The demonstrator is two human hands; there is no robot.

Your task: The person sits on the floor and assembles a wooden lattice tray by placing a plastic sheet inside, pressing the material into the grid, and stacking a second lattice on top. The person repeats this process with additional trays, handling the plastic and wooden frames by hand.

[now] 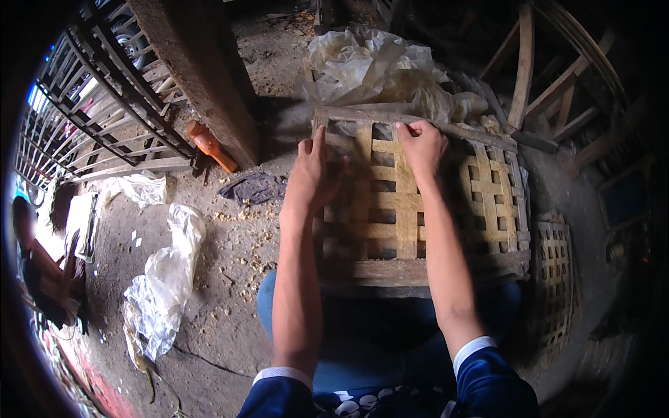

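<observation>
A wooden frame (425, 270) with a lattice of flat tan strips (396, 200) woven across it rests on my lap. My left hand (309, 174) is closed round the left side of the frame near its far corner, one finger lying up along the wood. Part of that hand is blurred, and its thumb side is dim. Close to the far rail, my right hand (424, 148) pinches an upright strip between thumb and fingers. The gaps between strips are wider on the left part of the frame.
Crumpled plastic sheeting (383, 66) lies beyond the frame, with more plastic (164, 285) on the floor to the left. An orange mallet-like tool (211, 146) leans by a thick wooden post (202, 76). Another woven panel (555, 285) stands at the right. A person (45, 272) sits far left.
</observation>
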